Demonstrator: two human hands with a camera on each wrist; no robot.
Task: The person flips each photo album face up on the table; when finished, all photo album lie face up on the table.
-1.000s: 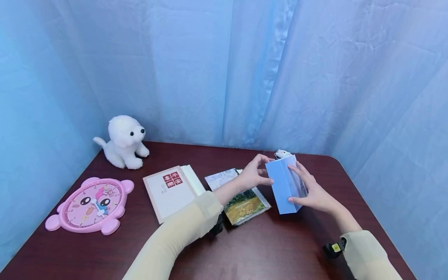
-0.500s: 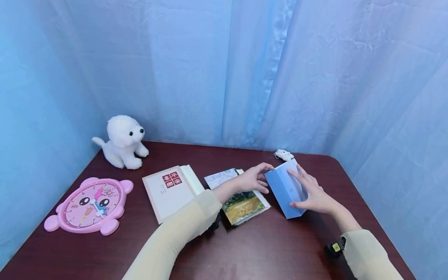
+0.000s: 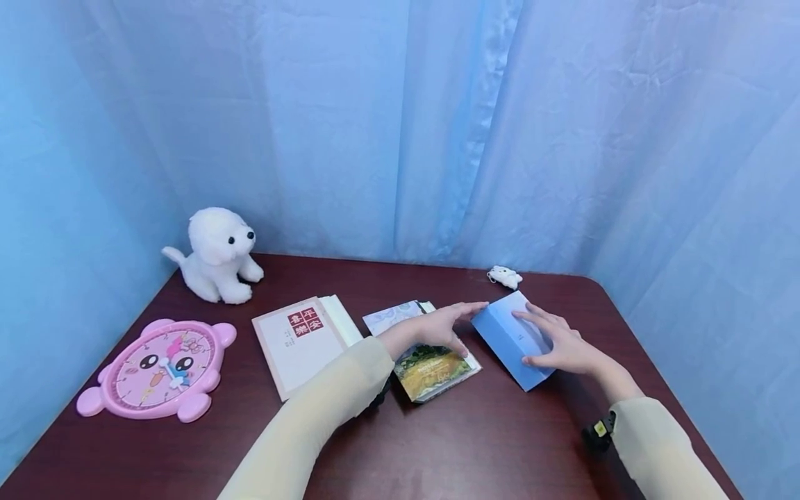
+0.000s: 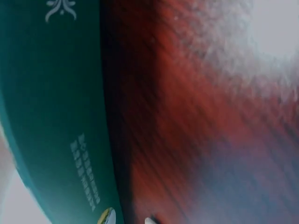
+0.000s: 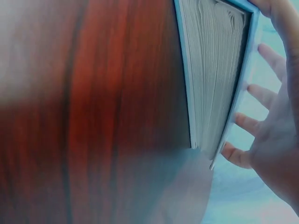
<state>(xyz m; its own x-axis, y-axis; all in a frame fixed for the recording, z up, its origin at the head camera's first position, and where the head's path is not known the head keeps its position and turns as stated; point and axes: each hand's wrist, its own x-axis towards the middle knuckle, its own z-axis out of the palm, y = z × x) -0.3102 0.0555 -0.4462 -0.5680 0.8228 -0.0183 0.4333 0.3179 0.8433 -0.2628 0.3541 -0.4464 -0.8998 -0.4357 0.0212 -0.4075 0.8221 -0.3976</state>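
A thick blue hardcover book stands tilted on the table, its page edges showing in the right wrist view. My right hand holds it, the thumb near its lower edge and spread fingers along the cover. My left hand reaches over a book with a landscape painting cover. Its index fingertip is right at the blue book's upper left corner, and the thumb is apart from it. A dark green book spine with pale print fills the left side of the left wrist view.
A white book with a red square print lies left of the painting book, partly behind my left sleeve. A pink bear-shaped clock and a white plush dog are at the far left. A small white figure lies near the back edge.
The blue book has tilted over further, its top coming down away from the small white figure. My left hand has loosened from its left side, thumb moving off, while the right hand stays on it.
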